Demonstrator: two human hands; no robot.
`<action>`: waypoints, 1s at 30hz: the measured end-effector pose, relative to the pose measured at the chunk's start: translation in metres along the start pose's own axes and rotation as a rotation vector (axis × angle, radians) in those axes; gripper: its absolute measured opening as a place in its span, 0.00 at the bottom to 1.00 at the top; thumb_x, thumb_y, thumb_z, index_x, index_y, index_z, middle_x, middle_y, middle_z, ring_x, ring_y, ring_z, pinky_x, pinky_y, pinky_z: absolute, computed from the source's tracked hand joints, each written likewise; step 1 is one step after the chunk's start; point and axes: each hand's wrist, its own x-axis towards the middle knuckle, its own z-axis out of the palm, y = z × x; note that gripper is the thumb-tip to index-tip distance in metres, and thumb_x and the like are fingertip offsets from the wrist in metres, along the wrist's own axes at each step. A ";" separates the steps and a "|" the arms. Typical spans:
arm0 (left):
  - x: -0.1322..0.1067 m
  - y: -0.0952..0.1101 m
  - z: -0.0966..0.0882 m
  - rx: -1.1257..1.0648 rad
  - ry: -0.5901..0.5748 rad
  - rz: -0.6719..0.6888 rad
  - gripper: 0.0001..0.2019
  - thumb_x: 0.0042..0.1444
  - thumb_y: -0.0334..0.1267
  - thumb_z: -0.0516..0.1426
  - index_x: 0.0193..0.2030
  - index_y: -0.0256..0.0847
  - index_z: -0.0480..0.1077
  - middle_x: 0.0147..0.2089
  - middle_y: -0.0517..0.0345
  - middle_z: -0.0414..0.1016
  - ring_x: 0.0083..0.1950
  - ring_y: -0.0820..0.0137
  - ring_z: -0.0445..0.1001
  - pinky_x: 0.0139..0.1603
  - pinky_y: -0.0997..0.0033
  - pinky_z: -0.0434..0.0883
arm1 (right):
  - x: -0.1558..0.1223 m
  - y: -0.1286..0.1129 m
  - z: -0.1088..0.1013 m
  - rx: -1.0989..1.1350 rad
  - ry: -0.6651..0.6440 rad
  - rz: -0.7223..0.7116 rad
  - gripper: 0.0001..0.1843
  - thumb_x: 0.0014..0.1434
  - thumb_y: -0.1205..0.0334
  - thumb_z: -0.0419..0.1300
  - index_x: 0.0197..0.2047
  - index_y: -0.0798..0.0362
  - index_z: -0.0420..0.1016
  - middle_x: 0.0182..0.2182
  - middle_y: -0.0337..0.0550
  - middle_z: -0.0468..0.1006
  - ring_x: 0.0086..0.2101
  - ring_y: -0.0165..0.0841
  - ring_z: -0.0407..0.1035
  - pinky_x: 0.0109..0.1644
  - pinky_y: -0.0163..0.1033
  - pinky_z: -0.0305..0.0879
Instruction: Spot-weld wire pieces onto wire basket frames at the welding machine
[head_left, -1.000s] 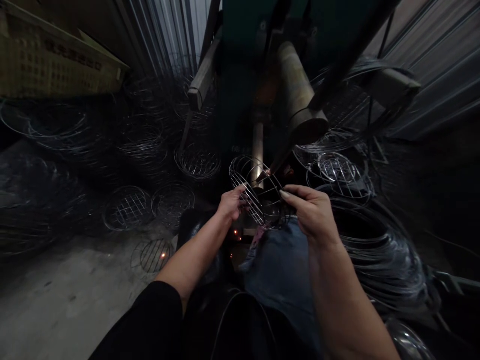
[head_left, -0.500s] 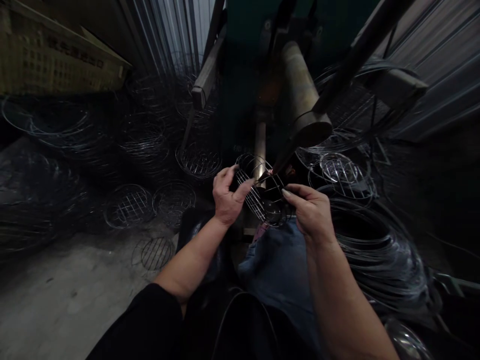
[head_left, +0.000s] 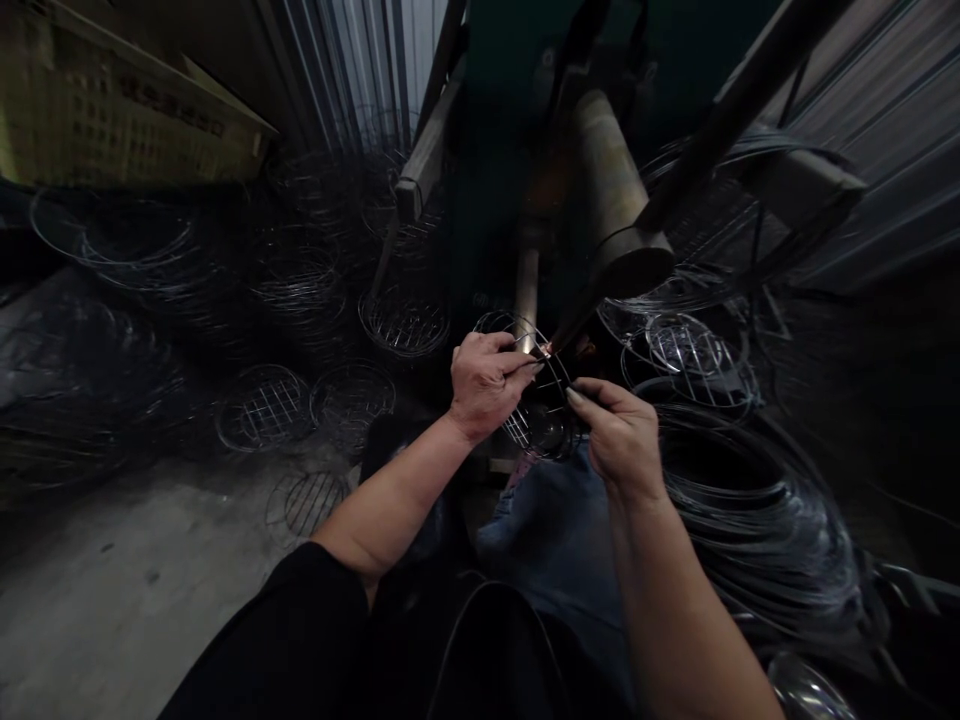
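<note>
A round wire rack (head_left: 516, 428) with parallel bars is held tilted at the metal tips of a machine that looks like a spot welder. My right hand (head_left: 621, 428) pinches the rack's right edge between thumb and fingers. Across its upper left part lies my left hand (head_left: 487, 385), thumb and fingertips drawn together on the wire close to the tips. This hand hides much of the rack. The machine's lower rod (head_left: 527, 285) and thick upper cylinder (head_left: 615, 170) point toward me, and a small orange glow shows where the tips meet the wire.
Stacks of wire racks (head_left: 296, 285) stand on the left, with single ones (head_left: 264, 408) on the floor. A large wire coil (head_left: 772, 520) lies at the right, below more racks (head_left: 694, 350). A yellow crate (head_left: 135, 110) is at upper left.
My left hand has moved right across the rack, and its spread thumb and fingers have closed near the machine tips. My right hand keeps its pinch on the edge. The view has shifted slightly.
</note>
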 end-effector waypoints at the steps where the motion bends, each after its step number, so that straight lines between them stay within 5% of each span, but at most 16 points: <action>1: 0.000 0.001 0.000 0.000 0.001 -0.006 0.05 0.52 0.43 0.62 0.32 0.51 0.80 0.41 0.55 0.77 0.44 0.62 0.67 0.49 0.61 0.59 | 0.000 0.000 0.000 0.005 0.003 0.005 0.09 0.46 0.58 0.67 0.32 0.52 0.81 0.27 0.39 0.78 0.29 0.33 0.69 0.35 0.39 0.65; 12: 0.008 0.002 0.000 -0.028 -0.030 -0.050 0.04 0.51 0.41 0.63 0.32 0.49 0.80 0.41 0.56 0.77 0.43 0.63 0.68 0.48 0.62 0.61 | -0.002 -0.018 0.005 0.171 0.024 0.153 0.12 0.41 0.58 0.71 0.30 0.53 0.80 0.21 0.37 0.74 0.22 0.28 0.65 0.25 0.35 0.62; 16: -0.012 -0.008 -0.003 -0.181 0.071 -0.110 0.11 0.50 0.43 0.64 0.41 0.47 0.79 0.47 0.54 0.76 0.51 0.62 0.68 0.55 0.63 0.61 | -0.013 -0.012 -0.011 0.160 -0.031 0.183 0.16 0.44 0.55 0.71 0.36 0.51 0.80 0.25 0.38 0.77 0.25 0.30 0.69 0.30 0.37 0.67; 19: -0.041 -0.026 0.005 -0.364 0.154 -0.359 0.16 0.46 0.44 0.66 0.43 0.44 0.78 0.49 0.52 0.73 0.50 0.64 0.68 0.52 0.66 0.64 | -0.024 0.001 -0.020 0.227 -0.041 0.231 0.18 0.40 0.55 0.73 0.36 0.51 0.80 0.26 0.39 0.78 0.26 0.32 0.71 0.31 0.39 0.70; 23: -0.069 -0.040 0.027 -0.868 -0.069 -0.825 0.29 0.40 0.41 0.69 0.52 0.44 0.73 0.45 0.55 0.72 0.39 0.71 0.70 0.37 0.71 0.66 | -0.035 0.008 -0.011 0.383 0.094 0.217 0.16 0.35 0.58 0.75 0.30 0.52 0.80 0.23 0.37 0.77 0.23 0.29 0.68 0.27 0.36 0.67; 26: -0.071 -0.039 0.035 -1.136 -0.182 -0.930 0.32 0.42 0.39 0.67 0.57 0.48 0.69 0.41 0.57 0.73 0.38 0.72 0.70 0.36 0.72 0.66 | -0.037 0.001 0.002 0.424 0.148 0.219 0.15 0.36 0.58 0.74 0.29 0.52 0.79 0.21 0.35 0.75 0.21 0.27 0.66 0.25 0.34 0.64; 30: -0.064 -0.036 0.034 -1.165 -0.144 -0.961 0.30 0.42 0.39 0.67 0.56 0.48 0.70 0.38 0.59 0.72 0.36 0.74 0.70 0.37 0.71 0.67 | -0.029 -0.010 0.013 0.404 0.133 0.202 0.14 0.36 0.59 0.73 0.28 0.54 0.78 0.19 0.35 0.74 0.21 0.26 0.65 0.25 0.34 0.63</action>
